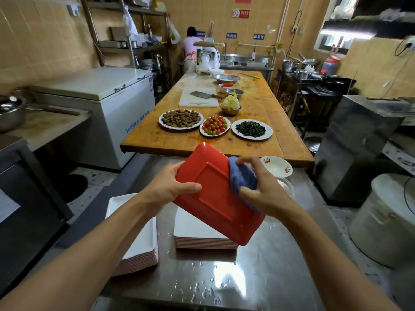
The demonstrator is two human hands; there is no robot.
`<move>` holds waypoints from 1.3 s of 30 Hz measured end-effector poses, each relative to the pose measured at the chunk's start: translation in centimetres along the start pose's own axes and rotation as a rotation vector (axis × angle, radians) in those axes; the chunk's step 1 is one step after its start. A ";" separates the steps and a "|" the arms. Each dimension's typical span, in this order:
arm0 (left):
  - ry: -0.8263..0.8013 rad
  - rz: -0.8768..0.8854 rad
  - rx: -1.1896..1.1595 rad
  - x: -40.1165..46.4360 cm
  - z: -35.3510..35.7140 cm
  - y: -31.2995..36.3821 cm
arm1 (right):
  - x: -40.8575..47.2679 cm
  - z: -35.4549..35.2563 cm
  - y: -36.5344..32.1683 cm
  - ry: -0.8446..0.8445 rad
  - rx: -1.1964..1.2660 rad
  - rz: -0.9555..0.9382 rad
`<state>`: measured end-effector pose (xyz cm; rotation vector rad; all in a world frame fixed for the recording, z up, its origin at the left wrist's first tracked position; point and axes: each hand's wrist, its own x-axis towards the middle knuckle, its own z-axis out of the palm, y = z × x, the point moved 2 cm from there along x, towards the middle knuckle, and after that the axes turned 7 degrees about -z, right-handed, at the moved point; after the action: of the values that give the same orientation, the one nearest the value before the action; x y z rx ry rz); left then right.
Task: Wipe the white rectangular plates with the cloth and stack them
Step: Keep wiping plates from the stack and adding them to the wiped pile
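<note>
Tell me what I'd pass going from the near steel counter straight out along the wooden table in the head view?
Stack of white plates → red-backed plate held in both hands → plate of cherry tomatoes → bowl with cabbage → cleaver on white board → white machine.

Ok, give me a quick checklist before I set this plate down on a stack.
1. Left hand grips the plate edge firmly: ok.
2. Right hand holds the blue cloth against the plate's red underside: ok.
3. White face of the plate wiped dry: cannot tell, it faces away.
4. Right stack directly under the plate has a bare top: ok.
5. Left stack sits evenly: not ok, it overhangs the steel table edge.
6. Table dry: not ok, water droplets around the stacks.
</note>
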<state>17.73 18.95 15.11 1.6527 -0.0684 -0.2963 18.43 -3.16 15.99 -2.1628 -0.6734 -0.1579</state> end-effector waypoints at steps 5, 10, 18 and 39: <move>0.053 0.059 -0.058 -0.3 1.1 0.1 | 3.4 2.3 -3.2 0.093 -0.125 -0.172; 0.104 0.053 -0.169 -0.9 -1.4 -0.3 | 2.3 2.1 -1.0 0.144 -0.308 -0.118; 0.205 -0.054 -0.364 -0.3 -1.7 -1.9 | -0.2 1.6 1.5 0.204 -0.193 0.046; 0.262 -0.241 -0.766 0.0 2.8 -2.2 | -3.6 8.0 -2.2 0.209 -0.652 -0.223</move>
<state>16.77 16.50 12.74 0.9213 0.4009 -0.2427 13.32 2.55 11.23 -2.6205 -0.8159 -0.8061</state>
